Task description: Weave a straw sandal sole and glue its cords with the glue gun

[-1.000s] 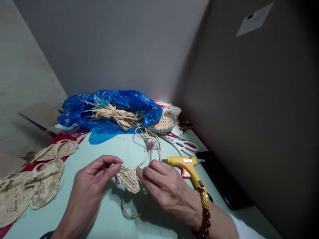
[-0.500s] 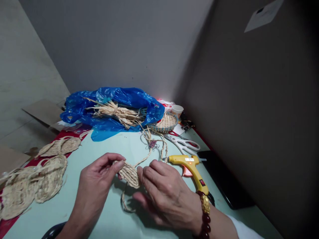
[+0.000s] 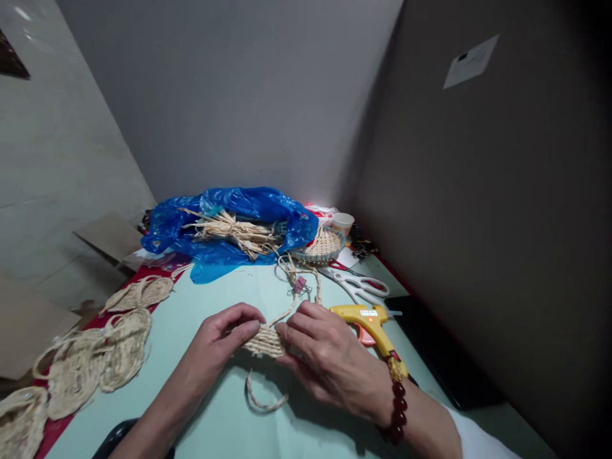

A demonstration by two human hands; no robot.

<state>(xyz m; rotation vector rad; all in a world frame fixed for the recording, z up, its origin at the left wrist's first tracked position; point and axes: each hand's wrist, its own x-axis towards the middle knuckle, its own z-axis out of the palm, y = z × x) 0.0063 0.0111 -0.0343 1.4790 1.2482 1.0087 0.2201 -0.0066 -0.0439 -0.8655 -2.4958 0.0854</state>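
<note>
Between my two hands is a small piece of coiled, braided straw cord (image 3: 266,342), its rows lying side by side. My left hand (image 3: 228,335) pinches its left end between thumb and fingers. The right end is gripped by my right hand (image 3: 327,354), which has a dark red bead bracelet (image 3: 398,408) at the wrist. A length of braided cord (image 3: 287,312) runs from the piece back toward the blue bag. Below the piece a cord tail (image 3: 261,403) curves over the light green tabletop (image 3: 220,408).
A yellow glue gun (image 3: 370,317) lies right of my right hand, beside a black flat object (image 3: 444,350). Behind are white-handled scissors (image 3: 356,284), a woven basket (image 3: 322,245), a paper cup (image 3: 343,221) and a blue plastic bag (image 3: 210,245) with straw (image 3: 234,231). Woven straw slippers (image 3: 127,350) line the left.
My right hand's thumb has closed onto the straw piece, which now lies more level. The whole view has shifted, with the surroundings appearing lower and farther right.
</note>
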